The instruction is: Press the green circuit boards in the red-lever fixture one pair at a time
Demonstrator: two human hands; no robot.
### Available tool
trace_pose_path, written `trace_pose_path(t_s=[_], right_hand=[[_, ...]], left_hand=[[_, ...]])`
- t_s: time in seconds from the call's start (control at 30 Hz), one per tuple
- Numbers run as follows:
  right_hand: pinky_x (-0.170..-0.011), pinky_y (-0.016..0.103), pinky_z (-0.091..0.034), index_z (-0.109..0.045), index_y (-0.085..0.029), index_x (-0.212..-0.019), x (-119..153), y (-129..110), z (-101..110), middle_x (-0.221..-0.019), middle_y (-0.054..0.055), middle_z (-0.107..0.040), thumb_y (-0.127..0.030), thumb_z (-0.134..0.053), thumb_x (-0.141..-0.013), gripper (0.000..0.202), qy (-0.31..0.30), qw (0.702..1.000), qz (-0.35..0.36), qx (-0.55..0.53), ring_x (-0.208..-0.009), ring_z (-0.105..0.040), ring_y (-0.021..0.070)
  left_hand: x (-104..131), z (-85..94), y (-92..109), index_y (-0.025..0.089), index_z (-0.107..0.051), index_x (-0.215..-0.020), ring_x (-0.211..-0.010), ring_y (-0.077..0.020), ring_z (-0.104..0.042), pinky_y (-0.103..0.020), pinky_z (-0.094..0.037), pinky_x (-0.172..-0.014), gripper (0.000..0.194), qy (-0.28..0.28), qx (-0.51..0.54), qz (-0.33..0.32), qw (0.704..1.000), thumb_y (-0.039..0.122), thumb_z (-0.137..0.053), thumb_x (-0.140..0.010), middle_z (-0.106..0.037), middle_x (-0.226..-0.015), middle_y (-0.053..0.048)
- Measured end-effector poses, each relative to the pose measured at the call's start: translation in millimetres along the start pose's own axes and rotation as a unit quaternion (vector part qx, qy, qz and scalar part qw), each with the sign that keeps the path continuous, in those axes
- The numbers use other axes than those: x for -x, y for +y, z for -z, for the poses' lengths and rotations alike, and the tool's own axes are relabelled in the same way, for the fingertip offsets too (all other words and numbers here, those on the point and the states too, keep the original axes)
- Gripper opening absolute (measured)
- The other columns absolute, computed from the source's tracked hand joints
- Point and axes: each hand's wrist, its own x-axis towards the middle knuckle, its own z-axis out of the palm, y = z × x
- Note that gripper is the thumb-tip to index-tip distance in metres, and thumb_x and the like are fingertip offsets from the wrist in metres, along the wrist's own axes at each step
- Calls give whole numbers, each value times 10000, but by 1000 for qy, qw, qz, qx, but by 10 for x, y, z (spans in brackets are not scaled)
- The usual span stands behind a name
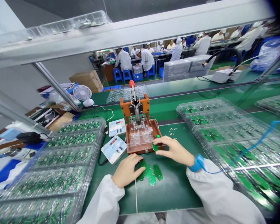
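My right hand (175, 149) pinches a small green circuit board (155, 147) between thumb and fingers, at the front right corner of a test fixture (140, 137). The fixture has a wooden base, a clear plate, an orange frame and a lever with a red knob (132, 83). My left hand (128, 169) is at the left side of a loose pile of green circuit boards (152, 179) on the mat. Its thumb and fingers close around a board at the pile's edge, partly hidden by the hand. A green button (158, 136) shows beside my right fingertips.
Stacked clear trays of boards flank me, left (84, 152) and right (214, 133). Two meters (114, 149) with red digits stand left of the fixture. Small white bits (172, 132) lie on the mat. A blue wrist strap (198, 163) trails its cord rightward. A shelf beam crosses overhead; co-workers sit beyond.
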Motion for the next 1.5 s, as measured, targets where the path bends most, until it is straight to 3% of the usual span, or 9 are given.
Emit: trace_pose_path(t_s=[0.07,0.2,0.4,0.53,0.67,0.83,1.03,1.5], right_hand=[[-1001,410,-555,-717,-259,-1165,-211,-33,-18,-1199,65,-752,-380,-697,-937,259,28,998,20,45,-1121,-679,240],[-1024,466,-524,-734,-224,-1131,-539,-29,-91,-1137,86,-760,-307,-753,-899,248,21,995,46,91,-1118,-655,275],[-973,464,-556,-748,-182,-1120,-670,66,-139,-1132,121,-759,-298,-788,-869,280,7,989,64,136,-1111,-651,287],[-995,476,-545,-764,-212,-1084,-651,73,-131,-1124,82,-779,-305,-772,-886,219,6,984,85,153,-1124,-637,286],[-1037,512,-519,-783,-200,-1033,-619,46,-148,-1230,88,-759,-291,-766,-894,167,23,980,106,165,-1194,-604,318],[-962,498,-555,-775,-188,-1027,-514,4,-257,-1051,79,-798,-276,-691,-952,143,68,977,115,166,-1118,-633,316],[-934,474,-579,-762,-210,-1082,-420,53,-418,-1071,72,-796,-260,-623,-995,172,134,975,109,143,-1050,-651,277],[-973,476,-600,-775,-229,-1099,-399,133,-505,-1092,59,-799,-257,-630,-990,183,180,972,121,94,-1060,-649,260]], left_hand=[[-9,-49,19,203,-698,-1197,-963,-261,-705,-375,-594,-861,296,-7,-51,8,999,329,-656,-932,-710,-1044,-88],[-31,-120,31,185,-680,-1230,-1001,-266,-703,-387,-590,-894,290,-21,-87,11,996,219,-592,-955,-708,-1075,-94],[48,-61,27,205,-621,-1346,-940,-227,-708,-344,-585,-852,514,23,-64,-1,998,38,-427,-901,-710,-1025,-77],[98,174,50,237,-669,-1264,-931,-178,-698,-290,-566,-837,415,97,26,-27,995,73,-485,-931,-704,-1054,-54],[-55,409,-54,230,-725,-1076,-989,-195,-695,-326,-551,-882,259,224,-2,-82,971,97,-530,-970,-732,-1040,-48],[-457,383,-271,197,-731,-959,-949,-224,-678,-376,-559,-857,204,325,-75,-96,938,62,-580,-941,-754,-975,-41],[-678,217,-348,171,-712,-945,-943,-219,-708,-361,-594,-847,226,321,-89,-106,937,24,-541,-934,-750,-1006,-53],[-684,258,-327,150,-713,-1013,-937,-215,-722,-354,-623,-854,181,295,-124,-120,940,95,-545,-976,-746,-1019,-82]])
